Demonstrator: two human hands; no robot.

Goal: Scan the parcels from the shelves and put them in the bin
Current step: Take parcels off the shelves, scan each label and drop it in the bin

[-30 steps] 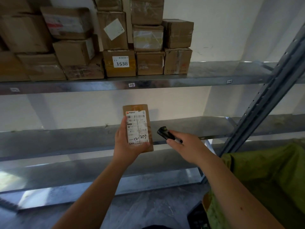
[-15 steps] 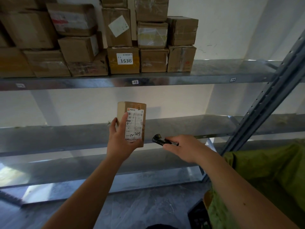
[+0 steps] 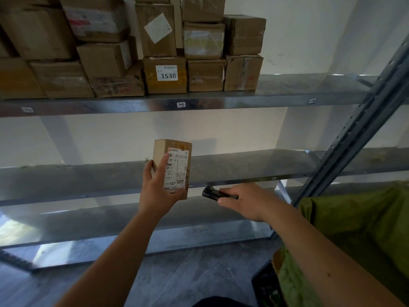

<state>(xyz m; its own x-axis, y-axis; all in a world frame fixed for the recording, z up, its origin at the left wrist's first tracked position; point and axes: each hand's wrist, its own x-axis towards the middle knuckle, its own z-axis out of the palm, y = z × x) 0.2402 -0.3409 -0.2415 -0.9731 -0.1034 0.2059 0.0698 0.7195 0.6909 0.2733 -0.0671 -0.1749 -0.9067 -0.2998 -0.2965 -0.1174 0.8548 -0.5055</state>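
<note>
Before the shelves, left hand [image 3: 158,193] fingers [image 3: 162,161] clasp the upright parcel [image 3: 174,151] (label outward); right hand [image 3: 245,201] grips scanner [image 3: 213,193].

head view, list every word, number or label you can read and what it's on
"1538": white label on a box on the top shelf.
"12-25" plus one unclear handwritten digit: shipping label on the parcel the left hand holds.
"50": same label, near its top.
Rest of that label: too small to read.
Shelf edge tags: unreadable.
Scanner in the right hand: no text visible.
</note>
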